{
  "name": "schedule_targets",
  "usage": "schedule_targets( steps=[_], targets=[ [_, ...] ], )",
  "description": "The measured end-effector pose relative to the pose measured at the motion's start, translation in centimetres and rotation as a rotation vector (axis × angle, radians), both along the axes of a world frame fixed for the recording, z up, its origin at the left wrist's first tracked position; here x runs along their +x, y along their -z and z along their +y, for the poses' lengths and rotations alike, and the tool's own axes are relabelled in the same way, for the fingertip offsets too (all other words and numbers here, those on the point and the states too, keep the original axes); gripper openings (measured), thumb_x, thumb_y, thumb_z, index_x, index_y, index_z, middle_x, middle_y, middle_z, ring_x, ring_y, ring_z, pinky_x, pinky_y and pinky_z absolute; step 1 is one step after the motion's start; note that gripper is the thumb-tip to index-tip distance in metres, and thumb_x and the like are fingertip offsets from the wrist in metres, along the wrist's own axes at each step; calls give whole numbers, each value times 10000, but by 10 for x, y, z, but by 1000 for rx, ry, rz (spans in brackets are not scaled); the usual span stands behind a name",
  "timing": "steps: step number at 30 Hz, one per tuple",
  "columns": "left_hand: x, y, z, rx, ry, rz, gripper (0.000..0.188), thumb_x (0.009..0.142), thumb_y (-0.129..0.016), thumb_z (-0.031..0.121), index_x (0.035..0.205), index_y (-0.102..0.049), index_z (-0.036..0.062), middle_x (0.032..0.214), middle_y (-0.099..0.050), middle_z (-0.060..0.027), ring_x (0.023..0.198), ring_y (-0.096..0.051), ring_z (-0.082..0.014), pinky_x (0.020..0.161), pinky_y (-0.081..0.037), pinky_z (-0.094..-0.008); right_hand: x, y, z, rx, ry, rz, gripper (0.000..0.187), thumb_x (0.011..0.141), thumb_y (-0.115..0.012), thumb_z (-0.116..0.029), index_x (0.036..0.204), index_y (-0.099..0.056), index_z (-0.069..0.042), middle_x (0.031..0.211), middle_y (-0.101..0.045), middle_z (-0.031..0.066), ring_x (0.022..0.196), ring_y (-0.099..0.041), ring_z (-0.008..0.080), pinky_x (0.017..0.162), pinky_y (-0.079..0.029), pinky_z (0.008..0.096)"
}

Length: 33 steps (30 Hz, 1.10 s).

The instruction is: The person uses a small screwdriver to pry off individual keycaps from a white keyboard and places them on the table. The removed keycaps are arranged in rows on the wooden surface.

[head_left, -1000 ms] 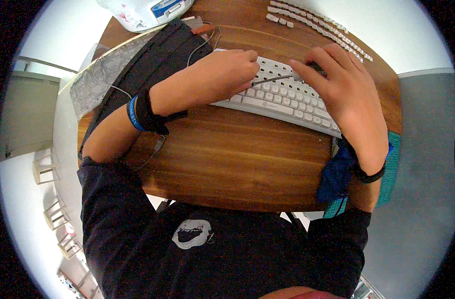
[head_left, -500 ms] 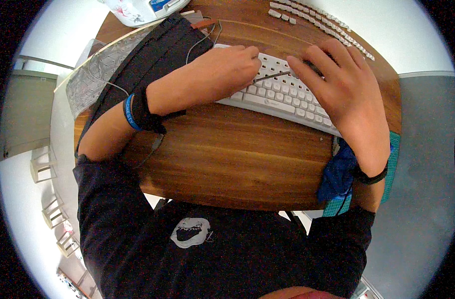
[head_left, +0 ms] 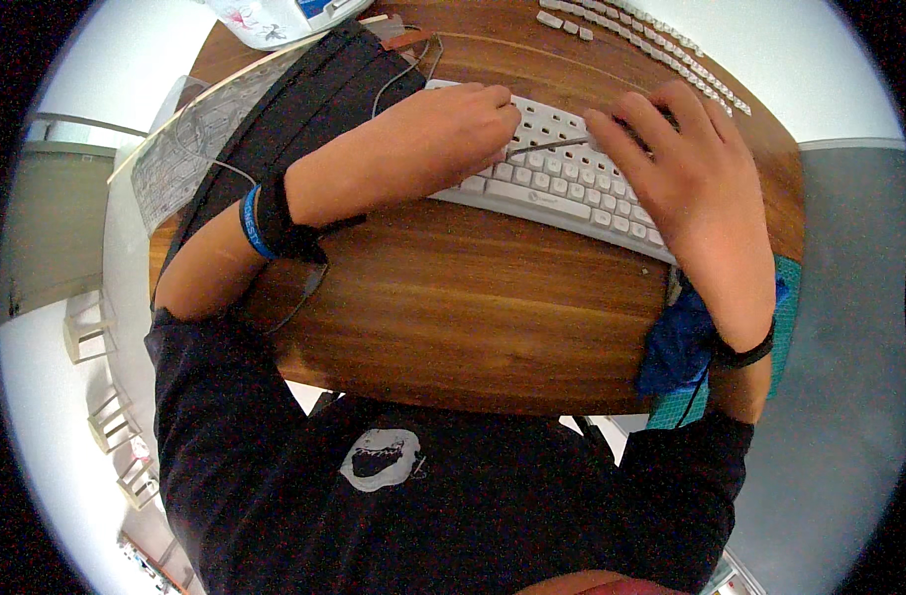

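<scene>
A white keyboard (head_left: 562, 203) lies on the wooden table, with keycaps on its lower rows and bare switches across the upper rows. My left hand (head_left: 463, 129) rests over its left part, fingers curled together; whatever they pinch is hidden. Over the keyboard's right side, my right hand (head_left: 686, 164) has its fingers bent around a thin dark metal rod-like tool (head_left: 550, 147). The tool slants leftward across the keys, its tip reaching my left fingertips. Its other end is hidden by my right fingers.
Rows of loose white keycaps (head_left: 661, 55) stand at the far right. A black folded bag or cloth (head_left: 304, 104) and a grey cable (head_left: 382, 94) lie left of the keyboard. Blue cloth (head_left: 676, 342) sits on a green cutting mat (head_left: 788, 297) by my right forearm.
My right hand has shifted slightly to the right with the tool. My left hand stays nearly in place, and the tool's tip is still at its fingertips.
</scene>
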State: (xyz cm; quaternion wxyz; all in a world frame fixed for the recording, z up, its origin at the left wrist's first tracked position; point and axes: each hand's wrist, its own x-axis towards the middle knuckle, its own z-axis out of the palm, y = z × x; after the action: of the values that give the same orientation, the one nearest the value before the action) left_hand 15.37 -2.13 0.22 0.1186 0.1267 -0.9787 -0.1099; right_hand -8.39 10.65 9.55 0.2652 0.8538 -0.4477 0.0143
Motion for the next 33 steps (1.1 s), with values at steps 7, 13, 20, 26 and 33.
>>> schedule_targets(
  steps=[7,13,20,26,33],
  targets=[
    [-3,-5,-6,33,46,-10,220,977,-680,195,1095,-630,16,1073,-652,-194,1010,-672,-431,884,-572,-501,-31,18,11,255,170,-139,316,904,-670,-187,1207,-704,-106,1113,-684,70,1091,-669,311,916,-566,458],
    [-3,-7,-5,148,4,3,223,973,-701,195,1069,-613,14,1043,-671,-200,993,-679,-439,875,-564,-501,-44,24,12,409,216,-249,305,955,-681,-202,1237,-700,-86,1132,-699,113,1065,-683,367,888,-583,485],
    [-23,-12,-20,211,73,146,213,979,-709,170,1141,-674,35,999,-730,-181,934,-726,-399,836,-587,-472,-61,14,11,397,222,-303,308,949,-698,-193,1237,-701,-84,1137,-717,130,1086,-687,387,885,-579,497],
    [-94,-11,-63,195,-6,153,232,958,-729,157,1145,-722,21,1013,-761,-193,877,-756,-333,821,-604,-427,-82,25,14,399,189,-386,304,937,-709,-192,1221,-704,-83,1087,-728,161,1027,-703,412,845,-581,529],
    [-159,11,-106,-93,139,442,197,883,-730,148,1022,-709,9,956,-738,-196,917,-714,-406,815,-574,-480,-86,21,14,408,201,-408,277,929,-705,-180,1186,-722,-78,1068,-737,162,998,-717,419,841,-591,532]
  ],
)
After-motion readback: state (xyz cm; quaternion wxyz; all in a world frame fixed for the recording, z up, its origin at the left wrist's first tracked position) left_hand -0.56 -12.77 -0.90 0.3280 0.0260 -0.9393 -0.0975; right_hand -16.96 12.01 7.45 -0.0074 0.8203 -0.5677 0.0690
